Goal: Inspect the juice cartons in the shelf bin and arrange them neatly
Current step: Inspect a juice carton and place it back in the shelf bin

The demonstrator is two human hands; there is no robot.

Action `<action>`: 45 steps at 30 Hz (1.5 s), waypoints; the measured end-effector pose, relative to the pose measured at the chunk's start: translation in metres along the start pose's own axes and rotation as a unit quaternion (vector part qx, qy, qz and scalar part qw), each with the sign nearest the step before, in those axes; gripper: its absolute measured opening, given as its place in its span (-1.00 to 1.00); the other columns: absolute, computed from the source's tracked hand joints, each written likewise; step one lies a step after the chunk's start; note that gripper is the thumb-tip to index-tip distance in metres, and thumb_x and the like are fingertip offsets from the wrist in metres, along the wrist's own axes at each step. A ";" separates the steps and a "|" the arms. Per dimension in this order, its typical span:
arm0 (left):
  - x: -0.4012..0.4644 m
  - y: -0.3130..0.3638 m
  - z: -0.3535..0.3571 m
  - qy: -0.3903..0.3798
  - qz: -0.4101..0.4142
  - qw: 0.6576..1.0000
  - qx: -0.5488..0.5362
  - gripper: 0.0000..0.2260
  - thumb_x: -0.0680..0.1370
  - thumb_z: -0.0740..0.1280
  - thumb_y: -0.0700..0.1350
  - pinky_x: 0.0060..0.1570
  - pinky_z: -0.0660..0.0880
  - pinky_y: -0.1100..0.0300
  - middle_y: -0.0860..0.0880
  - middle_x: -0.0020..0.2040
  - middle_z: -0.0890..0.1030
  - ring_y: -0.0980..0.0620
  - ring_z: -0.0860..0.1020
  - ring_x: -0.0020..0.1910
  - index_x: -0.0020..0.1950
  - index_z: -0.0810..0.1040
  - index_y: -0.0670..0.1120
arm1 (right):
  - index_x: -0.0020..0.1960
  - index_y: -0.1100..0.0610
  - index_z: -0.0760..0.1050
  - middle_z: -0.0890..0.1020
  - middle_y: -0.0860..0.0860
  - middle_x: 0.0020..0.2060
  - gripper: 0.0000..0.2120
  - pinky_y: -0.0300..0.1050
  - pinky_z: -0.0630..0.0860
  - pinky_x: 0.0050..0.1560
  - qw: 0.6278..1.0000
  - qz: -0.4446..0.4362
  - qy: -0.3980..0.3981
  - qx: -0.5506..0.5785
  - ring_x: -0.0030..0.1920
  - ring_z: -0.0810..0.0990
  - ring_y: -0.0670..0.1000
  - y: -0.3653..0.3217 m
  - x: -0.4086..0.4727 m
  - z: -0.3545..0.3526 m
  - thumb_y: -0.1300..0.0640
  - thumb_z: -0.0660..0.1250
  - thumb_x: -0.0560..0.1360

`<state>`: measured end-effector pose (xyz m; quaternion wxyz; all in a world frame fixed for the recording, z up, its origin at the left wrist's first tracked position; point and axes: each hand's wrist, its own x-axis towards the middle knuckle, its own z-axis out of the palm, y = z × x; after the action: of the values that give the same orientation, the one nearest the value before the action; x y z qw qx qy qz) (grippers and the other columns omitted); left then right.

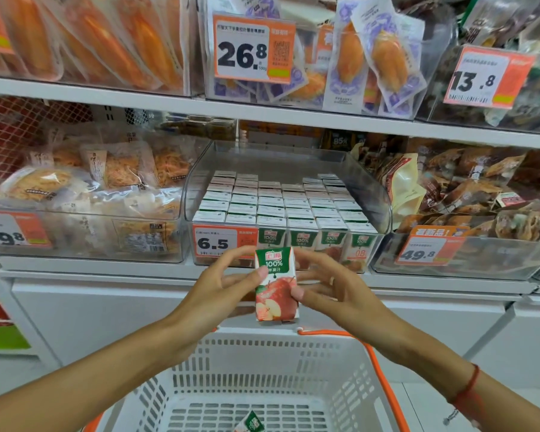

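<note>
Nearest the camera sat a white basket [262, 369] with an orange handle, and a small carton [252, 424] lay at the edge of view on its floor. Above the basket, both hands held one juice carton [276, 285] in the air, in front of the shelf and just below the bin's front.

The left hand [222, 291] pinched its left edge, thumb on the printed face and fingers curled behind. The right hand [328, 285] pinched the right edge near the lower half, its other fingers fanned loosely. The carton stood upright, long axis vertical, top tilted very slightly left, apple picture and "100%" label facing the camera.

To inspect it well, the grip likely needed to stay light on the edges so the thin walls did not dent, turning it to check corners, seams and the back. It would then best go back in label forward, matching the front row.

Beyond, the clear bin [384, 213] held the other cartons [281, 207] in tidy upright rows, tops showing, with a gap at the rear middle.
</note>
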<state>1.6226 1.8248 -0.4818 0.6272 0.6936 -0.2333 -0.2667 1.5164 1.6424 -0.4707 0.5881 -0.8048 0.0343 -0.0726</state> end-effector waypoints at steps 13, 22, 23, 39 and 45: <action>0.007 -0.011 0.000 -0.081 -0.254 0.961 -0.076 -0.72 0.47 0.43 0.11 -0.29 0.64 0.16 -0.10 -0.11 0.73 0.03 0.70 -0.25 0.13 0.61 0.06 | 0.09 0.11 0.66 0.72 0.17 -0.06 -0.69 -0.29 0.59 -0.26 0.943 0.304 -0.022 0.131 -0.19 0.69 0.00 0.004 0.002 0.001 -0.05 0.45 0.44; 0.001 -0.008 0.007 0.007 -0.127 0.991 -0.030 -0.68 0.51 0.39 0.11 -0.32 0.59 0.32 0.02 -0.03 0.71 0.06 0.71 -0.13 0.22 0.45 0.10 | 0.09 0.10 0.67 0.73 0.05 -0.02 -0.73 -0.20 0.62 -0.08 0.951 0.286 -0.053 0.106 -0.04 0.71 0.00 0.001 0.003 0.003 -0.02 0.43 0.47; 0.000 -0.007 0.008 0.026 -0.107 0.994 -0.021 -0.67 0.51 0.39 0.12 -0.36 0.55 0.37 0.05 -0.03 0.70 0.08 0.70 -0.12 0.22 0.43 0.11 | 0.08 0.12 0.68 0.73 0.04 -0.03 -0.74 -0.20 0.61 0.00 0.954 0.277 -0.052 0.098 -0.01 0.70 -0.01 0.001 0.002 0.003 0.00 0.43 0.47; -0.004 0.002 0.013 -0.002 -0.039 0.996 -0.076 -0.51 0.33 0.50 0.08 0.04 0.57 0.25 0.03 -0.03 0.73 0.13 0.68 0.00 0.23 0.52 0.05 | 0.08 -0.01 0.56 0.59 -0.12 -0.12 -0.63 -0.04 0.55 -0.17 0.890 -0.171 0.152 -0.395 -0.10 0.56 -0.06 0.008 -0.010 0.018 -0.08 0.53 0.34; -0.002 0.004 0.000 -0.004 0.131 0.991 0.034 -0.43 0.20 0.60 -0.06 0.03 0.55 0.35 0.16 0.09 0.66 0.18 0.63 0.10 0.15 0.49 0.12 | 0.02 0.04 0.54 0.59 -0.16 0.13 -0.72 -0.03 0.49 0.19 0.943 -0.170 0.108 -0.264 0.24 0.51 -0.16 0.007 -0.004 0.003 0.02 0.54 0.39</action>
<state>1.6213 1.8254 -0.4779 0.6318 0.6768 -0.3337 -0.1771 1.5136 1.6440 -0.4785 0.3260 -0.9124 -0.0217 -0.2465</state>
